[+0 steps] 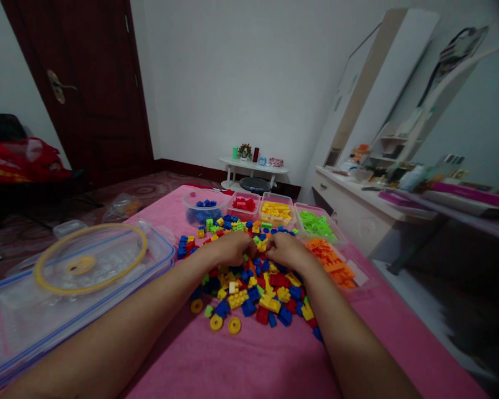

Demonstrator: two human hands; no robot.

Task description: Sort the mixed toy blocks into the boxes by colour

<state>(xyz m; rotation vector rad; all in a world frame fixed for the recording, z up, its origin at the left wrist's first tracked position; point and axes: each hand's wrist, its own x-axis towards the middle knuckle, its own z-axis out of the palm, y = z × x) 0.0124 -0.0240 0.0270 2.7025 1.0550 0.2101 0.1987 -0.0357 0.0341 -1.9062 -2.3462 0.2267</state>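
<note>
A mixed pile of building bricks [249, 296] in red, blue, yellow, green and orange lies on the pink cloth [249, 360]. Over its far half, my left hand [233, 248] is closed with the fingers curled down among the bricks. My right hand [283, 249] is closed too, a short gap to the right of it. Yellow and green bricks [261, 244] show in that gap, close to the fingertips of both hands. Whatever the fingers pinch is hidden or too small to name. Several yellow wheels [234, 325] lie at the pile's near edge.
Behind the pile stand clear containers of blue [205, 213], red [244, 205], yellow [276, 211] and green bricks [316, 224]. An orange-brick container [332, 263] sits beside my right forearm. Large blue-rimmed lids [108, 293] and a yellow-rimmed round lid [145, 244] lie left.
</note>
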